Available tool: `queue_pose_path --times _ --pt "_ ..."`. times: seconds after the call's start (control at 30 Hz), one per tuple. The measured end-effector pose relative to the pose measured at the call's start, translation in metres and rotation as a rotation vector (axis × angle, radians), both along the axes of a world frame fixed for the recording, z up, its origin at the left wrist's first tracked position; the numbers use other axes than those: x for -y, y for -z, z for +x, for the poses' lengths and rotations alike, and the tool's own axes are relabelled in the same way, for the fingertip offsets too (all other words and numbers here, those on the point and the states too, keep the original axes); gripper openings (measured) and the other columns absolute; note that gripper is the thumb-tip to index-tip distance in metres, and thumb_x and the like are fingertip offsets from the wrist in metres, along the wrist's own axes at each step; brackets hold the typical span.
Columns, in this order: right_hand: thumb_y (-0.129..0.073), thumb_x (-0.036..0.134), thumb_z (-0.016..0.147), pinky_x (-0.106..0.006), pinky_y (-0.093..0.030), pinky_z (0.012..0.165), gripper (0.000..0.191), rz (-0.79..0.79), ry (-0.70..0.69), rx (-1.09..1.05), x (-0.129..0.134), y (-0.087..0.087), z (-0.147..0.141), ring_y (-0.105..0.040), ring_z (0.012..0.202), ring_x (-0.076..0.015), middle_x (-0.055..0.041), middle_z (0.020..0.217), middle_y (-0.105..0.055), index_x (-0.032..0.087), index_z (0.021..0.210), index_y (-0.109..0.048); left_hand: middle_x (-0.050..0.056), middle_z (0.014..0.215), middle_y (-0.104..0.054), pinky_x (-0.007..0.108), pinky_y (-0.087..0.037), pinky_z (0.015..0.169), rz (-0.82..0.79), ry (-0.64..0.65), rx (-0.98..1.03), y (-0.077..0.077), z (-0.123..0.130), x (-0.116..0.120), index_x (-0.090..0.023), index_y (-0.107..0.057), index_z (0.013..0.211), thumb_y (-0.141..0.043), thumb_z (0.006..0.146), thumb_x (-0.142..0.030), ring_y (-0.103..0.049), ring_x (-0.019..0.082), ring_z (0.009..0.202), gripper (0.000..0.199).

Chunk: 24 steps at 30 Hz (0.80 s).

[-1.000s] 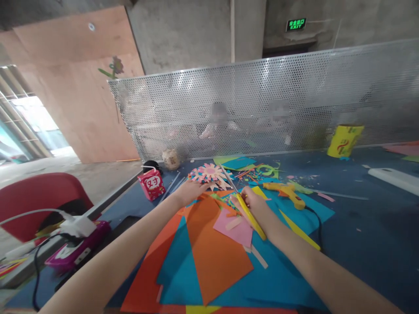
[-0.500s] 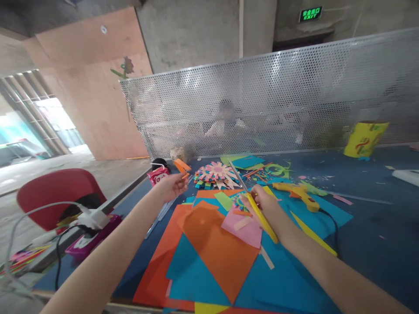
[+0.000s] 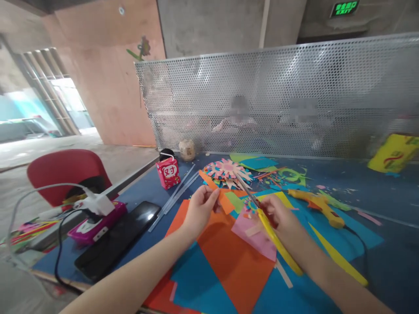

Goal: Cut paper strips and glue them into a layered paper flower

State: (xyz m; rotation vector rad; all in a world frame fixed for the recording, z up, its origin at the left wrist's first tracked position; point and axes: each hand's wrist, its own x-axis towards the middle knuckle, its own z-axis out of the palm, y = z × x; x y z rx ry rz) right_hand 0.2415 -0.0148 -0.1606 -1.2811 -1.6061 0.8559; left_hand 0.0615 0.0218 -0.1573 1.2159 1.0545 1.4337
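Yellow-handled scissors (image 3: 266, 224) sit gripped in the right hand (image 3: 277, 213); the left hand (image 3: 200, 210) pinches orange paper (image 3: 225, 203)

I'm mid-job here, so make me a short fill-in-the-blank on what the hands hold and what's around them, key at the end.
The strip of paper in the left hand is coloured ____.
The right hand grips the scissors by their ____ handles.
As pictured, the glue gun lies to the ____ of the scissors.
The drink carton stands ____, not on its side.
Missing words: orange; yellow; right; upright.
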Motion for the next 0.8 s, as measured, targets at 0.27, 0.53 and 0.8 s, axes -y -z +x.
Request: queue_pose_path --times 0.27,0.53,0.8 --pt "-0.072 0.038 0.064 -0.02 -0.039 0.041 0.035 -0.034 0.04 -0.189 0.005 0.003 -0.01 -0.05 0.047 -0.0082 0.0051 0.067 -0.057 0.024 0.077 -0.043 -0.007 0.042 -0.047 0.019 -0.031 0.041 -0.134 0.241 0.086 0.009 0.019 0.018 -0.018 -0.039 0.06 -0.062 0.071 -0.048 -0.039 0.005 0.037 0.039" --pt "-0.074 0.037 0.062 -0.024 -0.04 0.042 0.035 0.053 0.146 -0.132 0.006 0.006 -0.007 -0.051 0.045 -0.0104 0.001 0.077 -0.066 0.026 0.078 -0.045 -0.006 0.043 -0.049 0.018 -0.03 0.04 -0.176 0.371 0.21 0.004 0.012 0.025 -0.017 -0.04 0.062 -0.061 0.076 -0.043 -0.04 0.004 0.037 0.036" --pt "-0.074 0.038 0.06 -0.027 -0.045 0.044 0.038 0.011 0.176 -0.164 0.01 0.001 -0.009 -0.052 0.044 -0.0122 -0.0044 0.083 -0.069 0.027 0.081 -0.045 -0.007 0.044 -0.049 0.018 -0.028 0.04 -0.247 0.432 0.346 0.003 0.01 0.024 -0.017 -0.041 0.062 -0.062 0.077 -0.039 -0.037 0.003 0.035 0.034"
